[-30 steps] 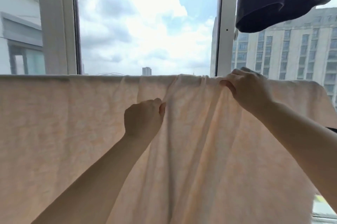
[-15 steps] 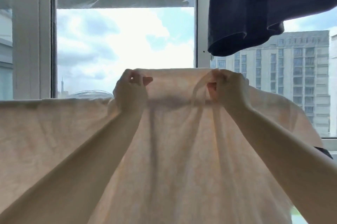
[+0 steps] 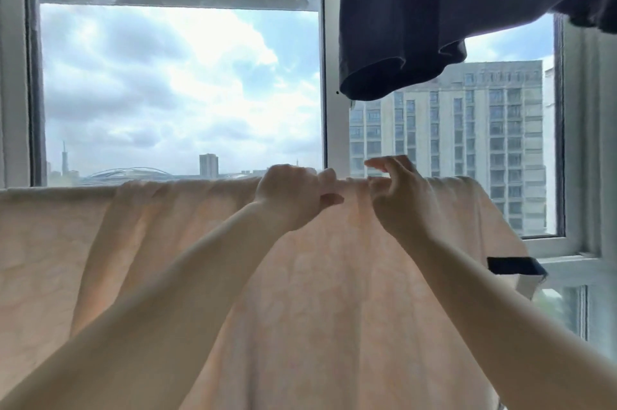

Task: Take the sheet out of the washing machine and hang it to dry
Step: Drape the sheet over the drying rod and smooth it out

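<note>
Hanging across the lower half of the view, the pale peach sheet is draped in front of the window, its top edge running level from the left border to a sloping right corner. The left hand has its fingers curled round that top fold, while the right hand beside it touches the edge with fingers apart and loose. Overhead on the right hangs a dark navy garment, with open air between its hem and the hands.

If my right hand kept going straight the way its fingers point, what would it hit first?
Probably the left hand: the right hand points left along the top edge of the sheet, close by, though depth is unclear.
</note>
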